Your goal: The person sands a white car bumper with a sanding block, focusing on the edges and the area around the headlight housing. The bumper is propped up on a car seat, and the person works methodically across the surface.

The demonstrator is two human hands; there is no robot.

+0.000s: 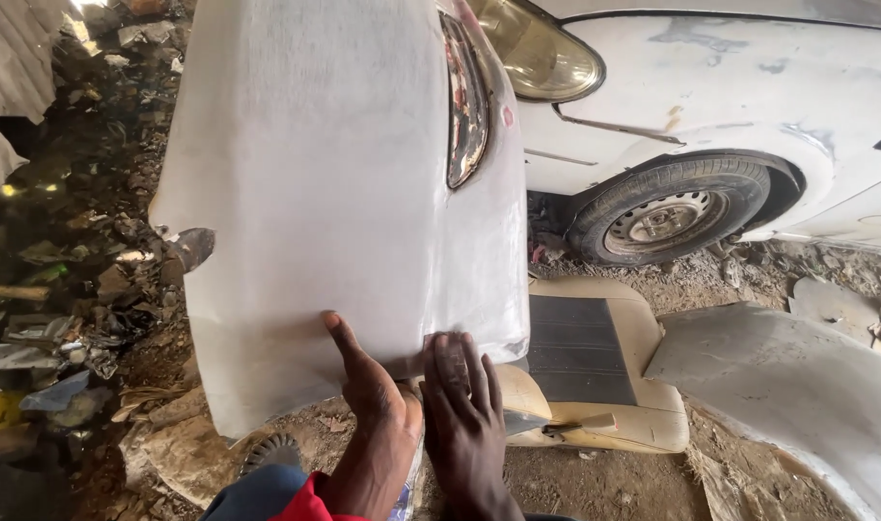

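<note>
Left hand (375, 386) lying open, thumb raised, on the white panel (315, 174) near its lower edge; right hand (462, 405) pressing flat, fingers spread, beside it; panel leaning over a seat (595, 367); wheel (667, 217) standing well apart.

White, sanded car body panel (315, 193), standing upright on dirt ground (595, 478), with a light housing (466, 101) set in its right edge. Left hand (373, 396) rests against the panel's lower edge, index finger extended upward on the surface; right hand (462, 405) lies flat beside it, fingers spread on the panel's bottom corner. Beige car seat (595, 367) with dark centre insert lies on the ground just behind. White car (730, 87) with worn wheel (667, 212) stands beyond. Scrap and litter (64, 260) heaped at left.
</note>
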